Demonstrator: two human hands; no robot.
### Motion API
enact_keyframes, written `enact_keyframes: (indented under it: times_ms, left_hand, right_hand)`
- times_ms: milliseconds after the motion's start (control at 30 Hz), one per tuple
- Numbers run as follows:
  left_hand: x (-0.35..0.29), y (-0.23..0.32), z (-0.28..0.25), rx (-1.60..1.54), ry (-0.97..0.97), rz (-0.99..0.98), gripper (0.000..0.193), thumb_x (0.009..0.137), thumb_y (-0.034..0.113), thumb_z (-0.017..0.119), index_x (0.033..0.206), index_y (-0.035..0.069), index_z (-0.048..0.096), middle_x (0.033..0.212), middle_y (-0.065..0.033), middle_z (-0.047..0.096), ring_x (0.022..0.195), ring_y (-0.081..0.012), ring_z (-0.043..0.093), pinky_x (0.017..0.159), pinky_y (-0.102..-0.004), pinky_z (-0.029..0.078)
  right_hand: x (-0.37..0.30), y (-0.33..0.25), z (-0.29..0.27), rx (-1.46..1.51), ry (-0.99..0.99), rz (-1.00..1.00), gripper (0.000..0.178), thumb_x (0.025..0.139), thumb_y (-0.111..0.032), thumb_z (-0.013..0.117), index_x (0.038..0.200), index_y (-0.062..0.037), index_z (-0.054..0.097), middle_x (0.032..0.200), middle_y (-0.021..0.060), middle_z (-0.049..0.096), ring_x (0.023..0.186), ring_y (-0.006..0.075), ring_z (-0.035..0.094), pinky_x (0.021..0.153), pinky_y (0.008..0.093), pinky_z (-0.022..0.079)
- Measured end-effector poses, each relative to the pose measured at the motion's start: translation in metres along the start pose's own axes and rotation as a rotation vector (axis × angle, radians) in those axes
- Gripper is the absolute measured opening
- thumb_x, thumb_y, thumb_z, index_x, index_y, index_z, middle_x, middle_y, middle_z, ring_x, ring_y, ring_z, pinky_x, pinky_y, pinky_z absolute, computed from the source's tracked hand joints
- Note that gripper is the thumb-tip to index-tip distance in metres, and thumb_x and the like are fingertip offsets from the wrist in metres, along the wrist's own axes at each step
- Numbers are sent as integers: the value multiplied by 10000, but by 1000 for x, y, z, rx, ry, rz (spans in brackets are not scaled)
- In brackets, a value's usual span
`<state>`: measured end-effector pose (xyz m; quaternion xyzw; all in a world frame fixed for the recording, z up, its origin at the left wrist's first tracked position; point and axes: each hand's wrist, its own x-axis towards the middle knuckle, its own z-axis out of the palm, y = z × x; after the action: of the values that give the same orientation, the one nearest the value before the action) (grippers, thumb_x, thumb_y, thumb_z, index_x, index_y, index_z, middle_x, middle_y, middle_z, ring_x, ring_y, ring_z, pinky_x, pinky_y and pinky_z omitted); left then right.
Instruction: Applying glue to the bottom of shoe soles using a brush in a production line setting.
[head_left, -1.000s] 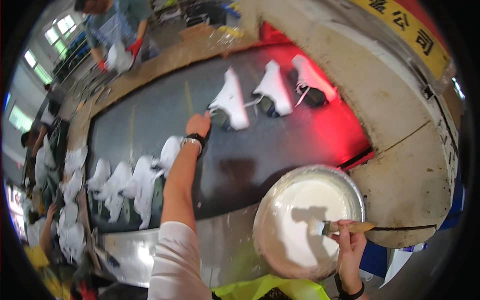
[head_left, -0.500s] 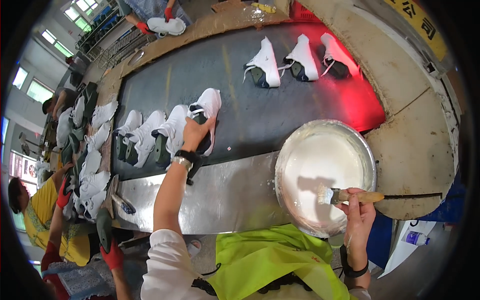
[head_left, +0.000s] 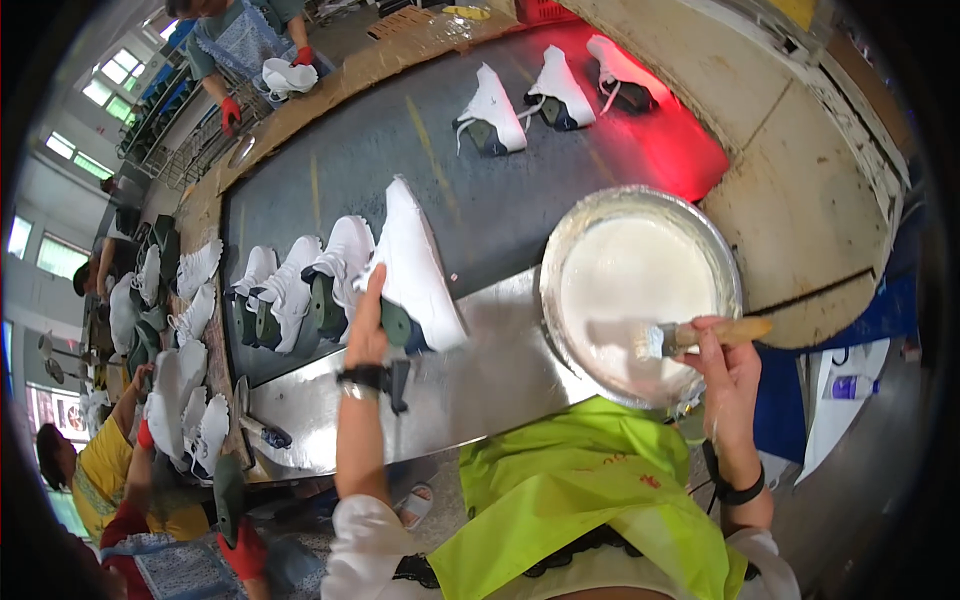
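Observation:
My left hand (head_left: 367, 328) grips a white shoe (head_left: 415, 265) by its heel end, where a dark green last (head_left: 398, 325) shows. The shoe is tilted, with its pale side and bottom edge facing up. In my right hand (head_left: 732, 372) is a wooden-handled paintbrush (head_left: 690, 338), pinched between thumb and fingers. Its whitish bristles hang over a round metal basin (head_left: 735, 275) of creamy white liquid (head_left: 640, 275). Whether the bristles touch the liquid I cannot tell. Left of my held shoe stand several white shoes (head_left: 340, 260) on a dark conveyor belt (head_left: 300, 185).
Three white shoes (head_left: 560, 88) sit farther along the belt, near a red-lit opening (head_left: 680, 155). A metal ledge (head_left: 490, 365) borders the belt, with another brush (head_left: 265, 430) at its left end. Co-workers in red gloves (head_left: 240, 550) handle shoes at the left and far side.
My left hand has lifted and tilted the shoe, bringing it nearer me. The brush stays over the basin. The far co-worker's hands have separated, one still with a shoe.

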<state>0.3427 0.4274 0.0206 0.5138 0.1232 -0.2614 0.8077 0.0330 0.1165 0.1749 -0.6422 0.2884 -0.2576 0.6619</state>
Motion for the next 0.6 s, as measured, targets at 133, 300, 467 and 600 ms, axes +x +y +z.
enact_keyframes:
  times_ms: [133,300,467,600]
  left_hand:
    - [-102,-52,24,-496,-251,135,596,978,412,424,1400,-4,361,1347,-169,492,1190,-309,519,1000,-435,441]
    - [-132,-151,-50,-158,-210,-46,500,998,403,406,1299,11,477,1210,-135,593,1040,-248,613,842,-377,537]
    - [-176,-208,-56,-174,-311,-63,448,1005,359,410,1272,7,483,1112,-105,610,959,-209,606,808,-334,523]
    - [-189,-177,-11,-221,-261,-183,443,1012,359,380,1267,11,484,1096,-103,613,947,-206,610,810,-329,522]
  right_hand:
    - [-1,0,6,-112,-31,-40,242,962,-157,566,1082,51,600,1000,95,631,881,137,620,738,284,553]
    - [51,56,-6,-366,-164,-142,249,932,-196,606,1019,35,634,827,72,660,740,119,624,618,263,517]
    - [90,85,24,-762,-116,-239,217,878,-185,610,852,30,618,796,221,647,714,354,637,650,423,497]
    - [91,96,36,-1146,-128,-305,137,875,-124,586,896,12,580,934,223,652,833,365,640,705,446,499]
